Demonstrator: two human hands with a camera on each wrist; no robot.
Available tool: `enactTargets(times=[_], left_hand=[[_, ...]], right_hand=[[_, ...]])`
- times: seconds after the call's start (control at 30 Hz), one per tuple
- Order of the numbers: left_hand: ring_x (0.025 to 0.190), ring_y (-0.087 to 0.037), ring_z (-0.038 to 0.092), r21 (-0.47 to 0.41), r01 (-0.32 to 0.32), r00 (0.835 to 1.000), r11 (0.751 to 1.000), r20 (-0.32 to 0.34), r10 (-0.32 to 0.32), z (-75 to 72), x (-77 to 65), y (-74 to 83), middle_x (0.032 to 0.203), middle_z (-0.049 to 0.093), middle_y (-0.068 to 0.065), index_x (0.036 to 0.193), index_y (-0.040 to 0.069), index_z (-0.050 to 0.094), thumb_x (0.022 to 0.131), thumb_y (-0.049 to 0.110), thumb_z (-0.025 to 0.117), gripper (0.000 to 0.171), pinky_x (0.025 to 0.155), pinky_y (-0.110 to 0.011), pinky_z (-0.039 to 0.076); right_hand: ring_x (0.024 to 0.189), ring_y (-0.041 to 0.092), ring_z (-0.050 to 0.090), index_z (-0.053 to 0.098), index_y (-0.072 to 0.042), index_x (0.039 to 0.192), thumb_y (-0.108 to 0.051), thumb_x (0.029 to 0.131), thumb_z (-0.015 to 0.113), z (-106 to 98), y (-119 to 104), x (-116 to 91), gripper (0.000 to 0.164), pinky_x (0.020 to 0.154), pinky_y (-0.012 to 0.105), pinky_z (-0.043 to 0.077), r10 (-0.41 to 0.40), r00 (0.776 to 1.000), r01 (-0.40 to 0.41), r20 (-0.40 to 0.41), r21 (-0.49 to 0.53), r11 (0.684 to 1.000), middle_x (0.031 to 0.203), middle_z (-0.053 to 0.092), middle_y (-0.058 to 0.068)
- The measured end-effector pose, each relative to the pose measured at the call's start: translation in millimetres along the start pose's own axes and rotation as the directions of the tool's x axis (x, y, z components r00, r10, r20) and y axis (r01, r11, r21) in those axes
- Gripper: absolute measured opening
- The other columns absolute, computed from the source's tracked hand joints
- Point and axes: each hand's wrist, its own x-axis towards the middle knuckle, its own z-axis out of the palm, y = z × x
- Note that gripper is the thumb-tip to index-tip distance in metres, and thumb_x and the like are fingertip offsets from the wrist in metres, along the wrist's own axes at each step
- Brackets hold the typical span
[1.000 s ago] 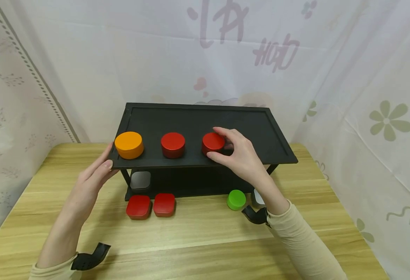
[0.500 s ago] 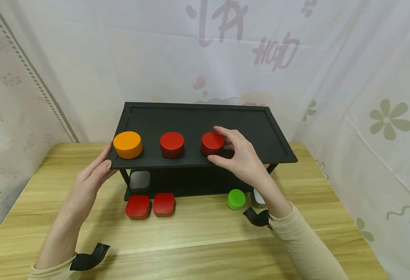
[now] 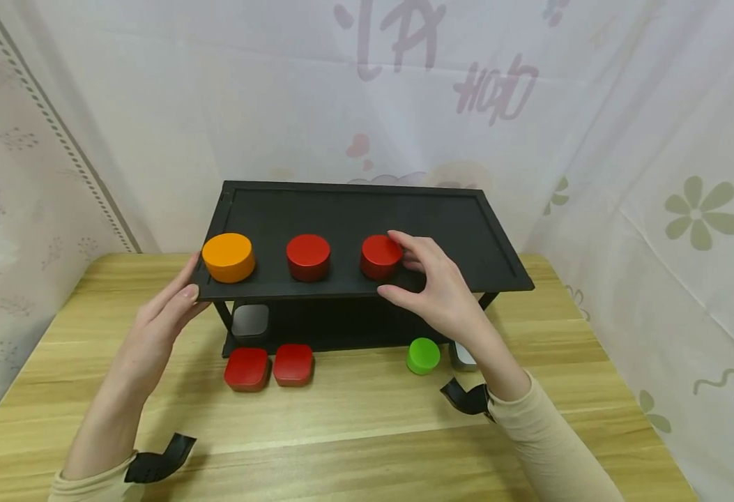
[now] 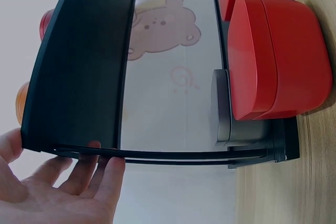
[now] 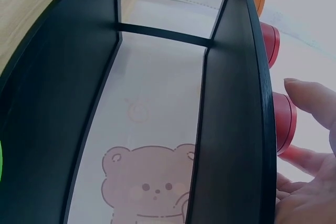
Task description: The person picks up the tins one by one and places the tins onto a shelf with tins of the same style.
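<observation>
A black two-tier shelf [image 3: 354,216] stands on the wooden table. Along the front of its top board sit an orange round tin [image 3: 228,258], a red round tin [image 3: 308,258] in the middle, and another red round tin [image 3: 380,257] to the right. My left hand [image 3: 153,328] grips the board's front left corner; the left wrist view has the thumb at the corner and fingers [image 4: 107,182] reaching to the underside. My right hand [image 3: 438,289] is spread around the right red tin's right side, its thumb apart from the tin and the index fingertip right at the tin's edge.
Two red square tins [image 3: 247,369] lie on the table before the shelf's left end. A dark grey tin [image 3: 250,322] sits on the lower tier. Near the right end are a green round tin [image 3: 423,355] and a silvery tin [image 3: 465,358], partly hidden by my right wrist.
The right thumb and fingers have loosened from the right red tin, and the hand has drawn slightly to the right. The tin stays in place, and the left hand keeps its hold.
</observation>
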Motion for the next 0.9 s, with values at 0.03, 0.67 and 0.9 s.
enactTargets(times=[0.03, 0.67, 0.9], left_hand=[[0.133, 0.005, 0.037, 0.000, 0.000, 1.000, 1.000, 0.001, 0.000, -0.1, -0.2, 0.0, 0.160, 0.017, 0.002, 0.150, 0.021, 0.025, 0.103, 0.019, 0.036, 0.048, 0.099, -0.003, 0.040], [0.133, 0.005, 0.036, 0.007, 0.011, 1.000, 1.000, 0.011, -0.011, -0.6, 0.4, 0.0, 0.160, 0.016, 0.003, 0.150, 0.022, 0.025, 0.103, 0.020, 0.036, 0.048, 0.099, -0.003, 0.039], [0.129, 0.007, 0.041, 0.020, 0.029, 1.000, 0.999, 0.006, -0.029, -1.5, 0.1, 0.5, 0.160, 0.013, 0.002, 0.150, 0.023, 0.023, 0.103, 0.019, 0.036, 0.049, 0.098, -0.002, 0.038]], right_hand=[[0.114, 0.010, 0.055, 0.041, -0.028, 0.142, -0.031, 0.078, 0.077, 0, 0, -1, 0.074, 0.101, 0.025, 0.049, 0.001, 1.000, -0.001, 0.000, -0.004, 1.000, 0.131, 0.050, -0.008], [0.119, 0.012, 0.052, 0.035, -0.032, 0.145, -0.032, 0.078, 0.077, -2, 4, -11, 0.079, 0.105, 0.028, 0.047, -0.020, 1.000, 0.020, 0.004, -0.018, 1.000, 0.136, 0.046, -0.008], [0.122, 0.012, 0.051, 0.036, -0.029, 0.145, -0.031, 0.078, 0.077, -4, 6, -14, 0.078, 0.106, 0.029, 0.046, -0.043, 0.999, 0.042, -0.002, -0.022, 0.999, 0.140, 0.044, -0.008]])
